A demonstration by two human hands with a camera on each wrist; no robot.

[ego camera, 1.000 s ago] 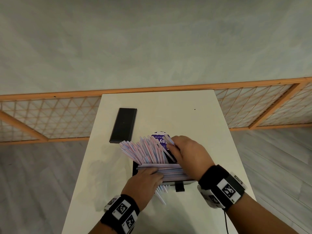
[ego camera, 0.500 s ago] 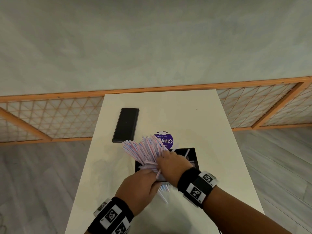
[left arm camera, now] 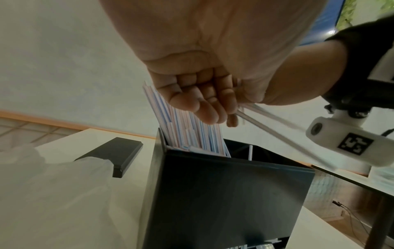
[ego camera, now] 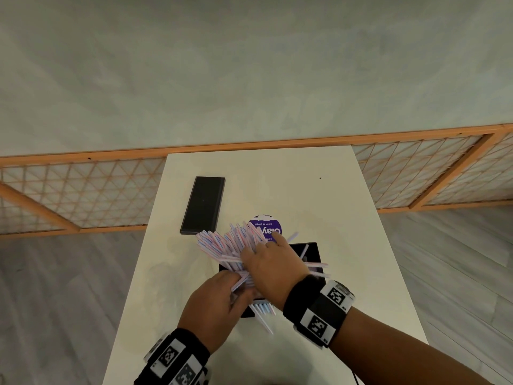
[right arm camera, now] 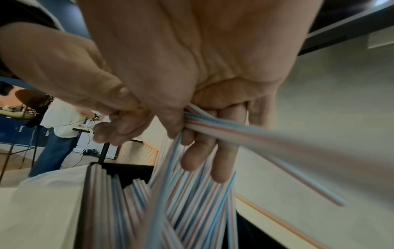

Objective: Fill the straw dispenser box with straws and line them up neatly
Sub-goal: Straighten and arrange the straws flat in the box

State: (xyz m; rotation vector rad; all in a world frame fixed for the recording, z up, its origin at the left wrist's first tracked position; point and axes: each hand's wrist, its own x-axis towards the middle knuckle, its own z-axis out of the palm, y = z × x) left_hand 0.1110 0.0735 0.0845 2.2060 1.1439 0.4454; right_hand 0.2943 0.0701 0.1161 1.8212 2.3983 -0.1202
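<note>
A black straw dispenser box (ego camera: 312,252) stands on the white table (ego camera: 277,184), its top open. A big fan of pink, blue and white straws (ego camera: 222,241) leans out of it to the far left. My left hand (ego camera: 236,291) grips the near end of this bundle at the box's front left; the left wrist view shows its fingers (left arm camera: 202,102) curled over the straws (left arm camera: 187,131). My right hand (ego camera: 268,247) lies over the fan and pinches a small bunch of straws (right arm camera: 255,134) between thumb and fingers. A few straws (ego camera: 316,265) stick out to the right.
The box's black lid (ego camera: 202,205) lies flat at the far left of the table. A round purple tub (ego camera: 266,227) sits just behind the box. Loose straw ends (ego camera: 262,311) poke out over the front edge of the box. A person (right arm camera: 61,124) stands in the background.
My right hand has slid from the box's right side leftward onto the fan and taken a small bunch. The right part of the box's opening now shows. My left hand keeps its hold.
</note>
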